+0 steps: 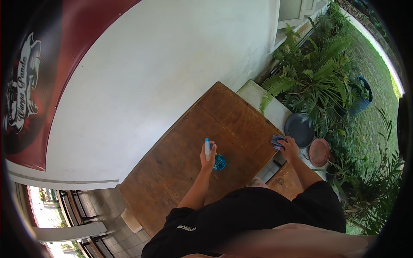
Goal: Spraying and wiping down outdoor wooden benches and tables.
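Observation:
My left hand point(205, 161) is closed round the neck of a spray bottle point(220, 162) over the middle of the wooden table point(180, 146). The bottle has a white and light-blue spray head, and its clear blue body shows just right of the hand. Whether its base touches the tabletop I cannot tell. Over at the table's right edge, my right hand point(290, 149) grips a crumpled blue-grey cloth point(276, 142). The cloth lies at the rim of the tabletop, with part of it hidden under the fingers.
A white wall point(163, 64) runs along the table's far left side. Beyond the right edge are a dark round dish point(300, 130), a reddish clay dish point(319, 152) and leafy ferns point(318, 77). A wooden bench point(286, 180) stands close to my right side.

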Available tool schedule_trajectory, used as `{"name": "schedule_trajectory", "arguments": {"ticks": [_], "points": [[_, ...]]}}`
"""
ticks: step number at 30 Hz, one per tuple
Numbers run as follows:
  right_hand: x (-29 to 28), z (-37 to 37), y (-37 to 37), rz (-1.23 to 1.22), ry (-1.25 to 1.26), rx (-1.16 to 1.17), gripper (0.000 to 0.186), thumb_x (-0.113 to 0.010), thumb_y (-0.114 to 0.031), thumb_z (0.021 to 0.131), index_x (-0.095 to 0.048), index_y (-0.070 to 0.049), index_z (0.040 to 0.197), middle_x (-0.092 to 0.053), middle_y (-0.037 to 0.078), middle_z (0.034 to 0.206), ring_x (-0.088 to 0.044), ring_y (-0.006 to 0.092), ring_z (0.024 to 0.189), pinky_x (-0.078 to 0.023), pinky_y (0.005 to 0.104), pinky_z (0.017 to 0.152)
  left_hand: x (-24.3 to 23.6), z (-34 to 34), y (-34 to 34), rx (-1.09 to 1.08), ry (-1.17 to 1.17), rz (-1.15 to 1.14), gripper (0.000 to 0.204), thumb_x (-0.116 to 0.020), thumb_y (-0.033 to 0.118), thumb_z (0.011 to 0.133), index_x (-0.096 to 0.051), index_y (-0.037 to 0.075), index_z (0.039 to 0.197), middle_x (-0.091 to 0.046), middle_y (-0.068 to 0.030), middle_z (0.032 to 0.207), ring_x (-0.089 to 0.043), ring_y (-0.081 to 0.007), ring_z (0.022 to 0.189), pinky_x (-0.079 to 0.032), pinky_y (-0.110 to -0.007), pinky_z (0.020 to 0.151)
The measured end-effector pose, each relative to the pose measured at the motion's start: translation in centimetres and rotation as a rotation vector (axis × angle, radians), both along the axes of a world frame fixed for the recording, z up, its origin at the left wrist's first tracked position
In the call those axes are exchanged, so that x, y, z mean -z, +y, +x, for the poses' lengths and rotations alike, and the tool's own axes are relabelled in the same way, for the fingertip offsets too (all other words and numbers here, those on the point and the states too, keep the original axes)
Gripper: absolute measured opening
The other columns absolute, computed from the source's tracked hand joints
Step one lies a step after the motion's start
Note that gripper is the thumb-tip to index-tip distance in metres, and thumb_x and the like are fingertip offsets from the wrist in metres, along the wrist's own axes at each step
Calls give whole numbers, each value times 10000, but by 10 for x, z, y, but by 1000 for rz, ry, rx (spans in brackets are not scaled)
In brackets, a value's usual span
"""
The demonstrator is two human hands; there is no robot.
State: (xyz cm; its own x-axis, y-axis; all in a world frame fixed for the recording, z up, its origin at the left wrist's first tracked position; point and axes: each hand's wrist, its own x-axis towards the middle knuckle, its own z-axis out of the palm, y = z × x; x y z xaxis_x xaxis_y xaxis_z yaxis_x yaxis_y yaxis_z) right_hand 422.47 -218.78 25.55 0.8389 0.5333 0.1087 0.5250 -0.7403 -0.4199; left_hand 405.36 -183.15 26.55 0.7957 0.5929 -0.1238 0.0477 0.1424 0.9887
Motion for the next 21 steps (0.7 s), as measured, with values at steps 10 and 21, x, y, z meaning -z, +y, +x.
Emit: {"name": "schedule_trajectory", "arguments": {"ticks": [10,21], "points": [[36,68,120,146,-38,-273,267,-714,-153,773,-689,-175,1039,-551,67,980,-573,270,938,-513,405,760,20,-11,34,-237,-29,134,478,-633,-40,839,-485,78,1278,-568,-67,1208,-554,-104,919,-467,-268,829],[47,141,275,25,177,-107,234,-695,-211,814,-656,-181,1043,-541,70,1067,-558,297,1014,-526,417,791,29,-1,50,-61,226,171,260,-723,-22,768,-560,73,946,-598,-62,988,-556,-184,1017,-420,-341,929]]}}
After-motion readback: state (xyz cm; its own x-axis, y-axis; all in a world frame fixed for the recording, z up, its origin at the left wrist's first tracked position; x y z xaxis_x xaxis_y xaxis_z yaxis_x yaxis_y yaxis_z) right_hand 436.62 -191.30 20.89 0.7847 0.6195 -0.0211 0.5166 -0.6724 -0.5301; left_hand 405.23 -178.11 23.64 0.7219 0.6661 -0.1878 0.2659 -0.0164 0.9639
